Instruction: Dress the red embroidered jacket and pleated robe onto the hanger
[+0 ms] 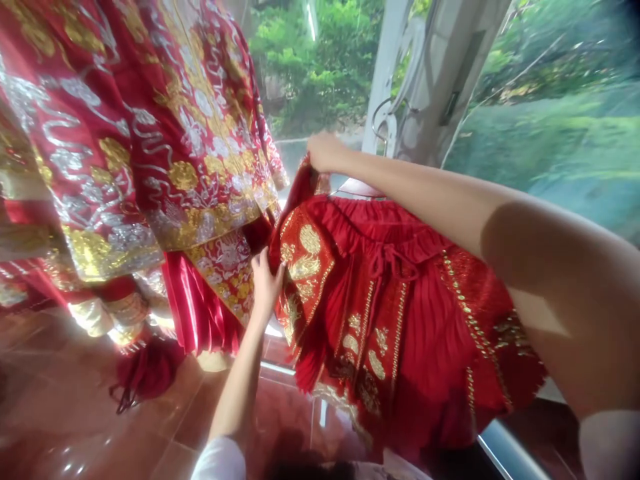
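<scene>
A red pleated skirt (425, 327) with gold embroidered panels, a gathered waist and a small tied bow hangs in front of me. My left hand (267, 283) is closed on the outer edge of its left embroidered panel, with the thumb on the front. Higher up, my right hand (327, 155) reaches across above the waist. It is closed on the upper end of red cloth at the skirt's left side; the fingertips are partly hidden. A metal hanger hook (381, 123) shows above the waistband, behind my right forearm.
Left of the skirt hangs a large red garment (150, 147) with gold and silver embroidery. A dark red drawstring pouch (145, 370) is below it, near the tiled floor (90, 407). Behind are window glass (320, 73) with greenery outside and a pale frame post (450, 73).
</scene>
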`<control>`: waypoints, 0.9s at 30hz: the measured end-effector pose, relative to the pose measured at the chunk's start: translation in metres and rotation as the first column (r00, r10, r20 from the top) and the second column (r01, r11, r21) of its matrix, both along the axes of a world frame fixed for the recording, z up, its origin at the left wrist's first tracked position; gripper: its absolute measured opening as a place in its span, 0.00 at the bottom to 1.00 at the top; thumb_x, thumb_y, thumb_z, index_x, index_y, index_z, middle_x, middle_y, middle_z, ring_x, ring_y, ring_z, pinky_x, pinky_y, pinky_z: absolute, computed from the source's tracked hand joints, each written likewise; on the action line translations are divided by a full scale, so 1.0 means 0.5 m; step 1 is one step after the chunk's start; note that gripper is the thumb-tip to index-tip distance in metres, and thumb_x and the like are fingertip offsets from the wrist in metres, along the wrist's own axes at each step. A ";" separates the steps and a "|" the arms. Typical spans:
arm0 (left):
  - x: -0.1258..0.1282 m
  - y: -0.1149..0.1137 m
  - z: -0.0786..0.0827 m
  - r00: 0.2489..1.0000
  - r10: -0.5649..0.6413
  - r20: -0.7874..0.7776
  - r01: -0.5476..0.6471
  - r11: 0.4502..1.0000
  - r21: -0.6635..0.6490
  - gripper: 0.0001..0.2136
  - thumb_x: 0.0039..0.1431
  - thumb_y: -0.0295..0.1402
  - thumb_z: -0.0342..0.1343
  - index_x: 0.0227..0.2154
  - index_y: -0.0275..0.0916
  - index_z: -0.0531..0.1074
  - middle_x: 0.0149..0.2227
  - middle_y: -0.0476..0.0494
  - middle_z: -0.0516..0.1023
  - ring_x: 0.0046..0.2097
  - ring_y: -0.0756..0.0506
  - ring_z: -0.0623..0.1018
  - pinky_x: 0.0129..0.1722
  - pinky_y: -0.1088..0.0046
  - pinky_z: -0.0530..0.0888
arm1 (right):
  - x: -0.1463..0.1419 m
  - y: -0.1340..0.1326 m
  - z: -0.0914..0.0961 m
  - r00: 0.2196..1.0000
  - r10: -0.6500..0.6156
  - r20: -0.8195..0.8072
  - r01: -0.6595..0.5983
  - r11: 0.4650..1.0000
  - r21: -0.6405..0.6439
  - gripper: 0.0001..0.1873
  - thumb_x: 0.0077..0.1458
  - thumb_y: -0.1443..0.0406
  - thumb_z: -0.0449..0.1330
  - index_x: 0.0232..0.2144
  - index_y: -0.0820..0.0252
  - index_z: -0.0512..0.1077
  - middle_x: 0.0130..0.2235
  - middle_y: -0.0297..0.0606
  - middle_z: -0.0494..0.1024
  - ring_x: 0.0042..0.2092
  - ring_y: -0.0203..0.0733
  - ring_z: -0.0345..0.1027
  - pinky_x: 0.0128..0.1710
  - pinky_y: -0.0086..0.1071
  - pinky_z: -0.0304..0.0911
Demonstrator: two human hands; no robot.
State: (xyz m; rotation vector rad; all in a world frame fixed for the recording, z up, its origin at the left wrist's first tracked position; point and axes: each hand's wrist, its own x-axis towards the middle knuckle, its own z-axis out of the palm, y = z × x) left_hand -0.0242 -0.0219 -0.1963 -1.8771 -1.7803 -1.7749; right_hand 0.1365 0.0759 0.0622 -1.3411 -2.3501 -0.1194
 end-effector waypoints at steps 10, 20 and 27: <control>-0.011 -0.067 0.219 0.967 0.079 0.243 -0.191 0.854 0.483 0.07 0.58 0.34 0.54 0.27 0.37 0.68 0.25 0.52 0.67 0.28 0.51 0.66 0.31 0.75 0.65 | 0.057 -0.107 0.061 0.959 -0.225 0.175 0.127 0.886 0.446 0.20 0.56 0.77 0.49 0.49 0.74 0.71 0.50 0.61 0.72 0.52 0.55 0.67 0.45 0.38 0.61; 0.135 -0.026 0.096 0.992 -0.113 -0.053 0.120 0.980 0.158 0.09 0.61 0.39 0.51 0.30 0.40 0.68 0.26 0.49 0.72 0.28 0.49 0.71 0.31 0.72 0.68 | 0.070 -0.095 -0.044 0.926 -0.111 0.361 0.074 0.990 0.116 0.21 0.51 0.71 0.55 0.47 0.72 0.74 0.37 0.57 0.77 0.41 0.54 0.73 0.35 0.37 0.64; 0.094 0.035 0.307 0.987 -0.038 -0.156 0.089 0.939 0.332 0.16 0.50 0.34 0.58 0.44 0.39 0.71 0.49 0.40 0.74 0.52 0.41 0.70 0.55 0.61 0.65 | 0.072 -0.085 -0.028 0.980 -0.039 0.197 0.026 0.997 0.066 0.19 0.48 0.66 0.58 0.43 0.70 0.75 0.30 0.52 0.76 0.37 0.52 0.72 0.32 0.35 0.64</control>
